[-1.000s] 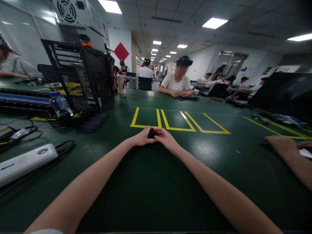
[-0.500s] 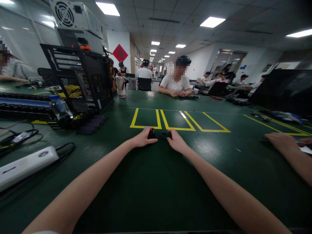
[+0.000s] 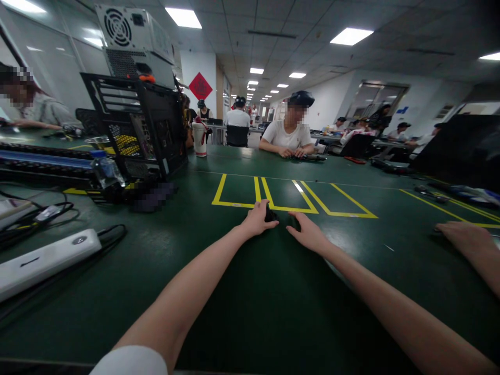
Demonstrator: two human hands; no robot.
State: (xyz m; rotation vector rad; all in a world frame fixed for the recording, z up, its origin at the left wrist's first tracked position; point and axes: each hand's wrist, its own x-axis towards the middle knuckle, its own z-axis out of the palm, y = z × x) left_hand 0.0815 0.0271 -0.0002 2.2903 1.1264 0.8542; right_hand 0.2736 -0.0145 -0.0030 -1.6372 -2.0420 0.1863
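My left hand is just in front of the yellow tape outlines, its thumb and fingers curved around a small black object. The exact kind of this object cannot be made out, as the hand covers part of it. A short gap to the right, my right hand has its thumb and fingers apart, with nothing visible between them. Both forearms reach forward low over the green table.
To the left are an open black computer case, a plastic bottle, cables and a white power strip. A paper cup stands farther back. Another person's hand rests at right; a person sits opposite.
My left hand has moved right with the black object. My right hand has come away from the black piece it was touching, and its fingers are now apart. The view has shifted slightly.
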